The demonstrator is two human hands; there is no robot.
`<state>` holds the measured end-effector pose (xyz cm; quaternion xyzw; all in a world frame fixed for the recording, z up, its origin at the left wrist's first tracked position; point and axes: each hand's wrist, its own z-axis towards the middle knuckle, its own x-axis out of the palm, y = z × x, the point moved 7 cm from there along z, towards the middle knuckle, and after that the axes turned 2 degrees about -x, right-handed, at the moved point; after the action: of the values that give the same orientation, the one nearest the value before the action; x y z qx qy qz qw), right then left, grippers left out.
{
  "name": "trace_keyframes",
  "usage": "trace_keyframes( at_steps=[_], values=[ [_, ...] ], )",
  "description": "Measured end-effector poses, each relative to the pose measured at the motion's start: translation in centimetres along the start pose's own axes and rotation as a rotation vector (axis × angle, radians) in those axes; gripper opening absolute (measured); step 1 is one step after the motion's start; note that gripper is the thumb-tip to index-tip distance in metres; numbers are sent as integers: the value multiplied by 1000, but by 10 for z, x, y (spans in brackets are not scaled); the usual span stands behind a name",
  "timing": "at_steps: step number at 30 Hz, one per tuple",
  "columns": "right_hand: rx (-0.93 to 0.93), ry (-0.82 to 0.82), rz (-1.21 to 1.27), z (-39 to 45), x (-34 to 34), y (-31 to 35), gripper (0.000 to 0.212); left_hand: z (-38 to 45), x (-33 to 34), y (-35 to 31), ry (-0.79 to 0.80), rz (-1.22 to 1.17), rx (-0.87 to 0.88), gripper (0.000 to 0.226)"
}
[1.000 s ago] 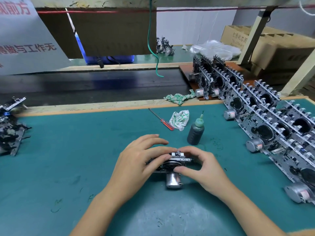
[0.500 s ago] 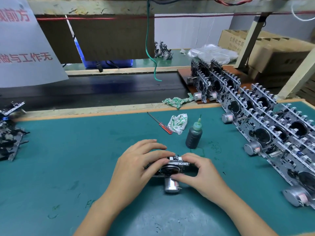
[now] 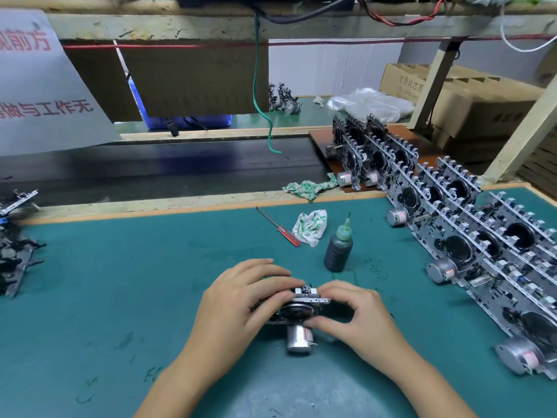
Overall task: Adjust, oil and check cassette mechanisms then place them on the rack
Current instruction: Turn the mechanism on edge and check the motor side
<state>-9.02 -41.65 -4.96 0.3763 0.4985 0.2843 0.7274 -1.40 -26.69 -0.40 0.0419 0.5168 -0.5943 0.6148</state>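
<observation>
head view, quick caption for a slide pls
Both hands, left and right, grip a cassette mechanism on the green mat beside an oil bottle.

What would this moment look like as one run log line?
stage: checking | left hand + right hand: holding metal cassette mechanism on green mat | dark oil bottle: untouched

Mechanism (image 3: 297, 309) sits on the mat (image 3: 120, 297), near centre, between left hand (image 3: 238, 303) and right hand (image 3: 358, 318) — motor end toward the person. Oil bottle (image 3: 338, 250) stands just behind it, slightly right. Screwdriver (image 3: 278, 227) and rag (image 3: 310, 227) lie behind the bottle, touching. Second rag (image 3: 310, 188) on the mat's far edge. Rows of mechanisms (image 3: 470, 236) run along the right side — a pile of parts (image 3: 15, 251) at the left edge
</observation>
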Motion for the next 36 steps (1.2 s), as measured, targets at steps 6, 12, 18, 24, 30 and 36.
trace_keyframes(
  at_steps=[6, 12, 18, 24, 30, 36],
  values=[
    [29, 19, 133, 1, 12, 4, 40, 0, 0, 0, 0, -4, 9, 30],
    [64, 78, 294, 4, 18, 6, 34, 0, 0, -1, -1, -16, 17, 29],
    [80, 85, 366, 6, 20, 5, 32, 0, 0, -1, -2, -13, 16, 29],
    [50, 125, 368, 8, 22, 8, 30, -3, 0, 0, 5, -84, 28, 26],
    [10, 101, 387, 7, 21, 8, 27, -2, 1, 0, 10, -67, 21, 26],
    [-14, 56, 330, 6, 19, 7, 28, -1, 3, 0, 22, -68, 14, 29]
  ],
)
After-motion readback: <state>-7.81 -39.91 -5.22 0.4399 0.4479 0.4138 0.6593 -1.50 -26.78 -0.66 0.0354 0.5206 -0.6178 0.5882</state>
